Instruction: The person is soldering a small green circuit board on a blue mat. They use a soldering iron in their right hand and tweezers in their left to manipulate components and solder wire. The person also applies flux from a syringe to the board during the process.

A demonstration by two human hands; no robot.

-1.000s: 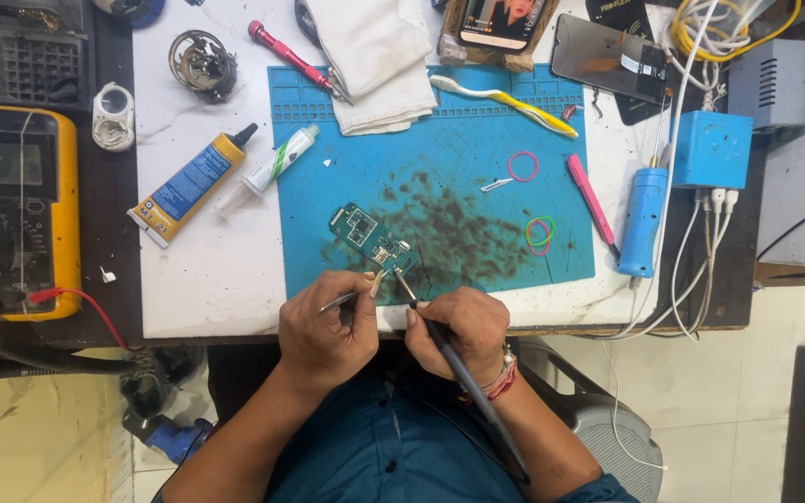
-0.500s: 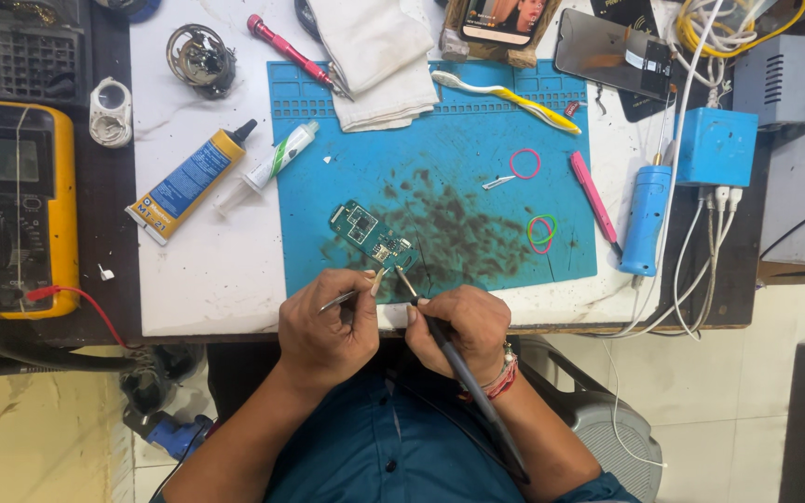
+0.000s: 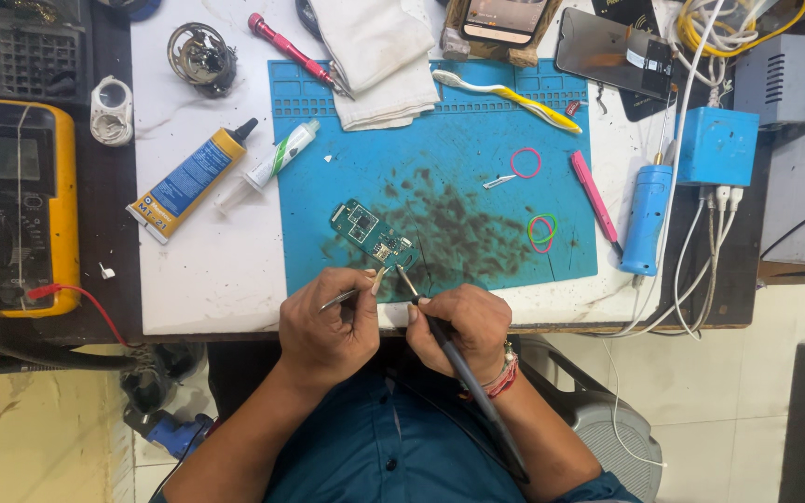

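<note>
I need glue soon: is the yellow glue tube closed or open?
Closed: the yellow glue tube lies flat on the white table with its black cap on.

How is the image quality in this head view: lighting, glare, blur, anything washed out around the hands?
Head view: even, soft light with faint shadows; the white tabletop is slightly washed out; mild glare on the dark phone screen; left hand, right hand and green circuit board are sharp; the wide lens bends the edges a little.
</note>
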